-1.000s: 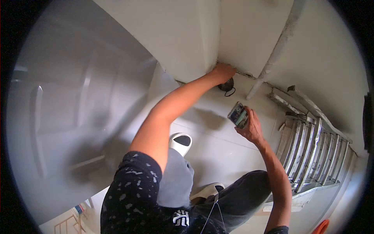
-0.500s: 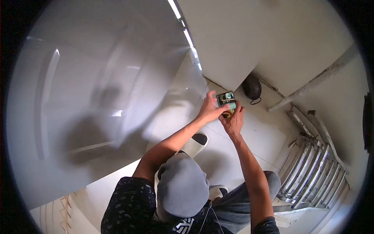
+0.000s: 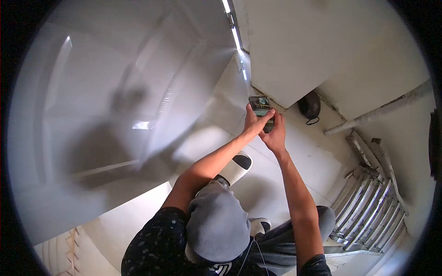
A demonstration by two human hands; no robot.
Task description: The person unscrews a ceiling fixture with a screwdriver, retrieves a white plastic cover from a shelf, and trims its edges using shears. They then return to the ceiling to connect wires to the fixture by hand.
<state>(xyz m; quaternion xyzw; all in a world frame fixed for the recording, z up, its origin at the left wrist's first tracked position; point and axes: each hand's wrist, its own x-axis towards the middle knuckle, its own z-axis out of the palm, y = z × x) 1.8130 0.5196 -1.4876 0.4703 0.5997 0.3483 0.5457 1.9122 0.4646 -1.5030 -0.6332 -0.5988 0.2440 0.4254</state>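
A smartphone (image 3: pixel 259 104) with a lit screen is held out in front of me above the tiled floor. My left hand (image 3: pixel 256 122) is closed around its left side, with the thumb lying across the lower screen. On the right edge and bottom, my right hand (image 3: pixel 275 136) grips the same phone with bent fingers. Much of the lower half of the screen is covered by the fingers. What the display shows is too small to read. Below my forearms is my knee in grey trousers (image 3: pixel 217 223).
A large white panelled door (image 3: pixel 101 92) fills the left side, with light coming through a narrow gap. To the right are a dark rounded object with a loop (image 3: pixel 309 105), a pipe (image 3: pixel 359 123) and a metal ladder-like frame (image 3: pixel 368 209). A slipper (image 3: pixel 239 166) is on my foot.
The phone has shifted slightly up and left in view and tilted differently. My left thumb now reaches further across it. The whole view has turned a little.
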